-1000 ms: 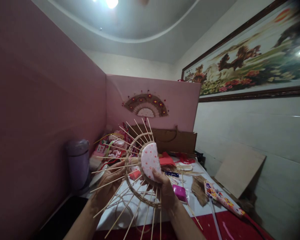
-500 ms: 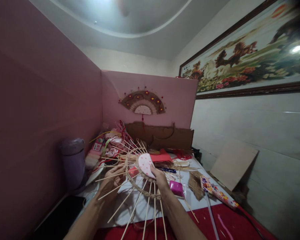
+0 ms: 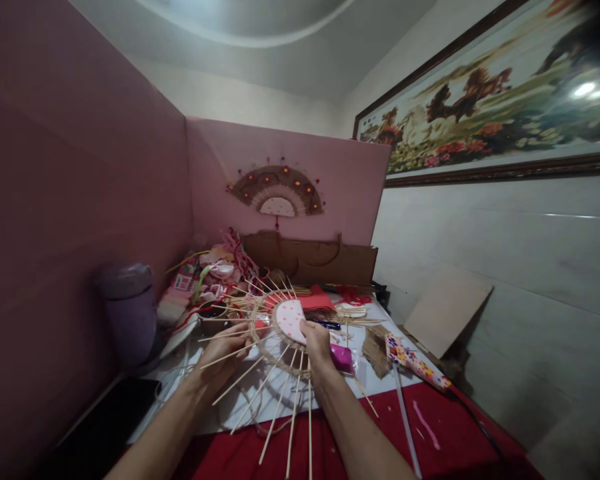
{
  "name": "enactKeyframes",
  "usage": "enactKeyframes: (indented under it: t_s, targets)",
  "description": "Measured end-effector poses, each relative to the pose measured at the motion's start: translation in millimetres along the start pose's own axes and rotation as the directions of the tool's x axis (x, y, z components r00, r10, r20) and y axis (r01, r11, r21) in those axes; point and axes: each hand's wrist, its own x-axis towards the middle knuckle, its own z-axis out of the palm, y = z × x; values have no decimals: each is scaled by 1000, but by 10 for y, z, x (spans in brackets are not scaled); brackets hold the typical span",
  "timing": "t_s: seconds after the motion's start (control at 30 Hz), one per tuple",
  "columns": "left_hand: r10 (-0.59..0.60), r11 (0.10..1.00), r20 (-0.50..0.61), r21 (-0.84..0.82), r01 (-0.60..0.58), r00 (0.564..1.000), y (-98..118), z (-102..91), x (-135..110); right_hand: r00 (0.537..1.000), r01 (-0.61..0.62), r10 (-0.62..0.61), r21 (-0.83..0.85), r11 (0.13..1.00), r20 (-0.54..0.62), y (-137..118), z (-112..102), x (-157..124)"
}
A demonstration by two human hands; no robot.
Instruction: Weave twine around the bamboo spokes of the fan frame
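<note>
Between my hands is a fan frame of thin wooden sticks [image 3: 270, 440] that spread out like rays. A band of twine [image 3: 275, 360] runs in an arc across the sticks. At the centre sits a half-round white piece with pink dots [image 3: 290, 320]. My right hand [image 3: 317, 343] grips this piece at its right edge, thumb on top. My left hand [image 3: 225, 353] is closed around the sticks and twine at the left side; its fingertips are partly hidden behind them. A loose loop of twine [image 3: 253, 417] hangs or lies below the frame; I cannot tell which.
A magenta packet [image 3: 342, 359], red paper [image 3: 320, 299] and a floral-patterned tool with a dark cord [image 3: 417, 363] lie to the right. At left stand a purple tumbler [image 3: 130, 317] and a heap of craft materials [image 3: 220, 270]. A finished fan [image 3: 280, 190] hangs on the pink panel.
The camera view has shifted a little, so the scene sits higher and further left. Both hands keep their hold, and the fan frame is turned slightly.
</note>
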Motion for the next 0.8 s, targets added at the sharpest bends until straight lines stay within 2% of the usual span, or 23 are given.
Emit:
enactKeyframes:
  t_s: [0.13,0.27,0.37,0.47,0.53,0.6,0.67,0.7,0.73,0.8]
  targets:
    - [-152,988,26,-17,152,988,101,-34,-58,999,34,-37,-79,996,-30,37,-4,24]
    - [-313,949,28,39,312,949,240,-49,-114,996,73,-81,-187,980,-36,42,7,44]
    - [-342,934,-26,102,343,939,329,-80,-172,988,121,-141,-276,954,-56,-5,2,43]
    - [-327,936,-139,91,341,935,386,-147,-259,969,179,-227,-362,915,-97,-95,-4,3]
    - [-263,954,-230,83,288,937,423,-187,-359,951,221,-289,-411,885,-111,-165,2,-48]
    - [-103,971,-377,161,175,920,483,-209,-506,936,268,-340,-442,856,-92,-228,14,-109]
    - [158,931,-518,363,49,841,568,-226,-693,914,336,-404,-471,816,-49,-273,27,-170]
    - [278,879,-527,477,9,803,616,-240,-793,884,396,-467,-504,768,-16,-288,33,-197]
    - [367,822,-533,570,2,762,662,-264,-894,852,445,-523,-527,724,2,-298,36,-221]
    - [490,697,-536,715,60,687,729,-349,-1085,808,512,-588,-534,672,35,-306,41,-255]
